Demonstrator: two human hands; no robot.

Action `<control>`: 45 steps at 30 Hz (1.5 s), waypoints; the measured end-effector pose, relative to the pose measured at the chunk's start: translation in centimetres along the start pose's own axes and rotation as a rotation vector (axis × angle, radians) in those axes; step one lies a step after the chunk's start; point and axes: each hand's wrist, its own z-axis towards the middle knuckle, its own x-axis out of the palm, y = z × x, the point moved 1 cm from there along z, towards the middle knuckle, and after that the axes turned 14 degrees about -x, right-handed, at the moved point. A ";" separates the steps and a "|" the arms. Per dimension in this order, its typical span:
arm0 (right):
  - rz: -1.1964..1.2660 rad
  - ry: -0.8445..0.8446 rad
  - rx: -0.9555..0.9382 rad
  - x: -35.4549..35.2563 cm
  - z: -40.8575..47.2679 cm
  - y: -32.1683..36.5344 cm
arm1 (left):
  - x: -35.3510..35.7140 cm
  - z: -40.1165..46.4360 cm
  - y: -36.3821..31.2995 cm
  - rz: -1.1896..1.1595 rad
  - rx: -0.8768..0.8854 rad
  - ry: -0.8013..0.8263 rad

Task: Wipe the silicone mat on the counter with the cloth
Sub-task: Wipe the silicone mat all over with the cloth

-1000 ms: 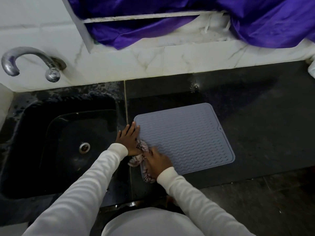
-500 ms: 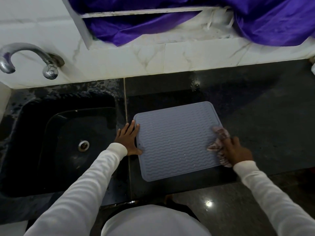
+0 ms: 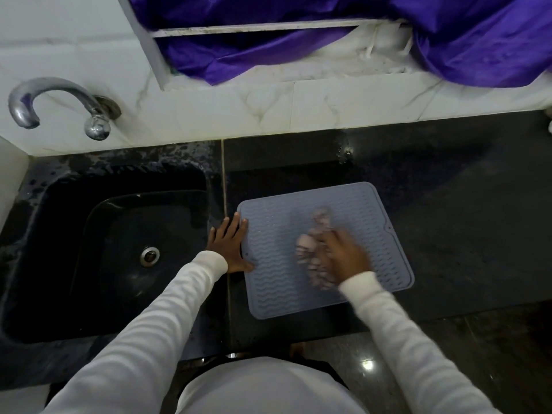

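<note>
Dark stone counter, grey silicone mat, sink left, marble wall

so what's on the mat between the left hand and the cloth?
Nothing: head view shows only bare ribbed silicone mat between the left hand at its left edge and the cloth under the right hand.

Left hand lies flat, fingers spread; right hand, blurred, is curled downward.
</note>
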 end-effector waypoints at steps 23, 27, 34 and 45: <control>-0.282 0.317 0.364 -2.1 -1.5 -14.5 | 0.6 0.6 0.6 -0.086 -0.003 -0.029; -0.271 0.294 0.388 -1.8 -1.6 -14.2 | 0.6 0.6 0.5 -0.096 -0.012 -0.023; -0.234 0.272 0.436 -2.1 -1.8 -13.4 | 0.5 0.4 0.3 -0.092 -0.031 -0.021; -0.128 0.113 0.309 -3.6 -0.7 -7.9 | 0.5 0.0 -0.2 -0.115 -0.044 -0.025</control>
